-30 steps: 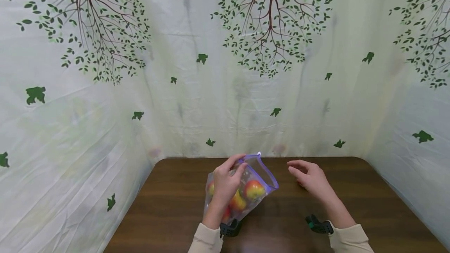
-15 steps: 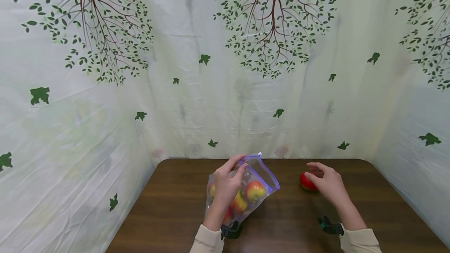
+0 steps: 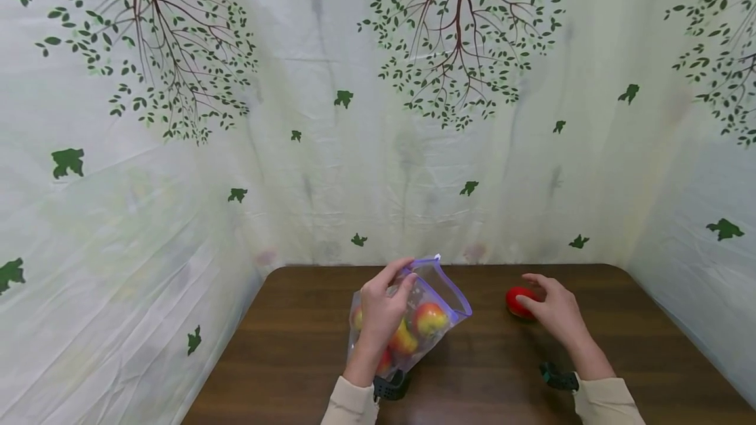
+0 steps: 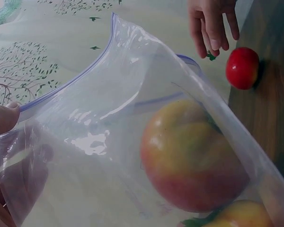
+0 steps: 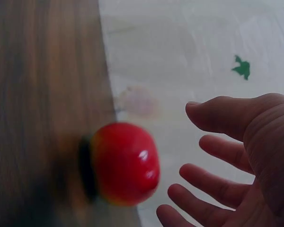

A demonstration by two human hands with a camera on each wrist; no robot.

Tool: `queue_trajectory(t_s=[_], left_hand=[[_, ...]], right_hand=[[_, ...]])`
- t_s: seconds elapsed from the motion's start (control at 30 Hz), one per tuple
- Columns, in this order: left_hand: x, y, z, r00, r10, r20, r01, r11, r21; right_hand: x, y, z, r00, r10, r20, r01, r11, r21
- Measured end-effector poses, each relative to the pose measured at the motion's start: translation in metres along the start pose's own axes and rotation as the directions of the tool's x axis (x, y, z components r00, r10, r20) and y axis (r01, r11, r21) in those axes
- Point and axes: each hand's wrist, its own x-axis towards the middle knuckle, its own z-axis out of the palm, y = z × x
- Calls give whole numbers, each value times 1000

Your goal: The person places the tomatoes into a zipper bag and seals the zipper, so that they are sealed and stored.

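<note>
In the head view my left hand (image 3: 382,307) grips a clear zip bag (image 3: 434,281) by its rim; the purple-edged mouth gapes toward the right. Through the plastic, several red-and-yellow apples (image 3: 430,319) show. The left wrist view shows the thumb (image 4: 4,118) at the bag's purple edge and a large apple (image 4: 189,156) inside. Farther right a shiny red apple (image 3: 520,302) sits on the table. My right hand (image 3: 555,310) hovers beside it, fingers spread and loosely bent. In the right wrist view a gap separates those fingers from the red apple (image 5: 125,164).
The dark brown wooden table (image 3: 295,346) has rounded far corners. Behind and to both sides hangs a pale curtain (image 3: 407,195) printed with trees and green leaves. A dark strap (image 3: 390,385) goes round the left wrist, and another strap (image 3: 558,378) round the right.
My right hand has moved to the right, away from the bag, and the red apple has come into sight beside it. The left hand and bag stay put.
</note>
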Motion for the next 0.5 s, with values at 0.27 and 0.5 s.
queue_trajectory(t_s=[0.27,0.5], left_hand=[[1,2,1,1000,8,11,-8,1000,1],[1,4,1,1000,4,18,-4,1000,4]], right_hand=[[4,20,3,999,32,13,-32,999,-19],[5,32,11,996,62,66,-63,998,2]])
